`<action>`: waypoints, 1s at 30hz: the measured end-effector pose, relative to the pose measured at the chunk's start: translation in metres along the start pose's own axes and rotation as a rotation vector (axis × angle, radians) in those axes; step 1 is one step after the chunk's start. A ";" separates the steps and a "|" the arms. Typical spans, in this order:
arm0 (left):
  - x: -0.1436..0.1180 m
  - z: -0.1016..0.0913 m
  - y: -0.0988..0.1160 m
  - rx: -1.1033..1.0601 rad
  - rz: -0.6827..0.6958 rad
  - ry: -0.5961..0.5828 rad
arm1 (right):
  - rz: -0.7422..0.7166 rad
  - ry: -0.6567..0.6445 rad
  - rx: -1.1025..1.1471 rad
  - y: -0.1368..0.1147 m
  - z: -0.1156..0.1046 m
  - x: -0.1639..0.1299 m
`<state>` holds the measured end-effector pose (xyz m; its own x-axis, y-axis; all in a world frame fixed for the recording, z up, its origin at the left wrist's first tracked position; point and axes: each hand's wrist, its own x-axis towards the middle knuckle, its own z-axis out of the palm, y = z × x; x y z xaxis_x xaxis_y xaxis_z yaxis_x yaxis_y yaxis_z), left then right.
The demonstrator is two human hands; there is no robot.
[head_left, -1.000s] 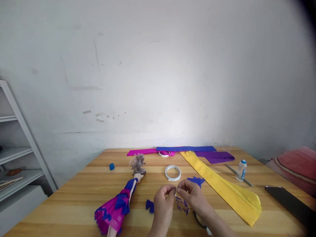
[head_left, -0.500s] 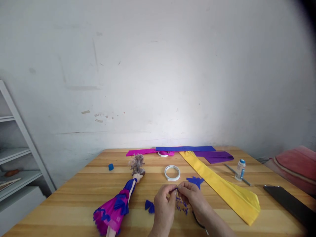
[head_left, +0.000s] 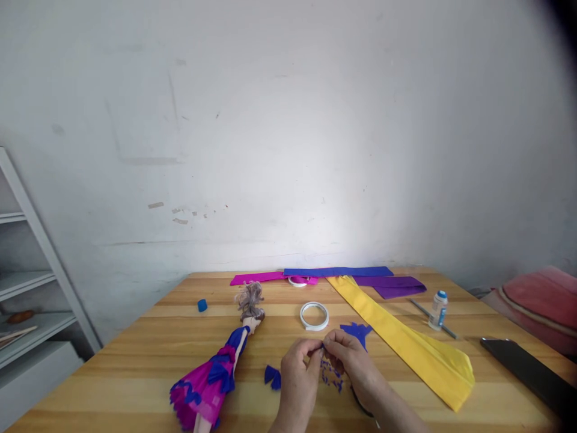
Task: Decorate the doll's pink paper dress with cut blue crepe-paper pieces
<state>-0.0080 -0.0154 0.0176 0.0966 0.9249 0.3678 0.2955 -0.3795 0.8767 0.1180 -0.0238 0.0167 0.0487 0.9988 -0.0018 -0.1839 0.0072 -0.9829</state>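
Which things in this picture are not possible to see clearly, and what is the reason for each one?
- Head view: the small piece pinched between left hand and right hand is too small, covered by fingertips.
- Black-handled tool: mostly under the right wrist, cut off by the bottom edge.
- Doll: legs leave the bottom edge.
- Glue bottle: label too small to read.

Left hand (head_left: 300, 376): fingertips pinched together with those of the right hand.
Right hand (head_left: 354, 361): meets the left over small blue paper scraps (head_left: 331, 374).
Held item: tiny, too small to identify.
Wooden table (head_left: 135, 361): doll in magenta-and-blue paper dress (head_left: 216, 373) at 9 o'clock of the hands.
White tape ring (head_left: 314, 315): at 12 o'clock.
Long yellow crepe paper strip (head_left: 406, 343): at 2 o'clock.
Small white glue bottle with blue cap (head_left: 438, 310): beyond the strip.
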 end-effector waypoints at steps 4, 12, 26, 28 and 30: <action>0.001 0.000 -0.001 0.005 -0.019 0.007 | -0.005 -0.006 0.001 0.000 -0.001 0.000; 0.000 -0.001 0.000 -0.040 -0.006 0.036 | 0.021 -0.036 0.110 0.005 -0.005 0.004; 0.007 0.001 -0.008 -0.618 -0.476 0.033 | -0.088 0.047 -0.208 0.001 0.001 0.003; 0.006 0.001 -0.007 -0.649 -0.482 0.041 | -0.089 0.047 -0.239 0.002 0.000 0.004; 0.005 0.001 -0.007 -0.678 -0.487 0.049 | -0.099 0.051 -0.267 0.003 -0.001 0.004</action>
<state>-0.0085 -0.0079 0.0136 0.0599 0.9931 -0.1013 -0.3438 0.1158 0.9319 0.1182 -0.0200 0.0140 0.1038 0.9902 0.0939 0.0892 0.0847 -0.9924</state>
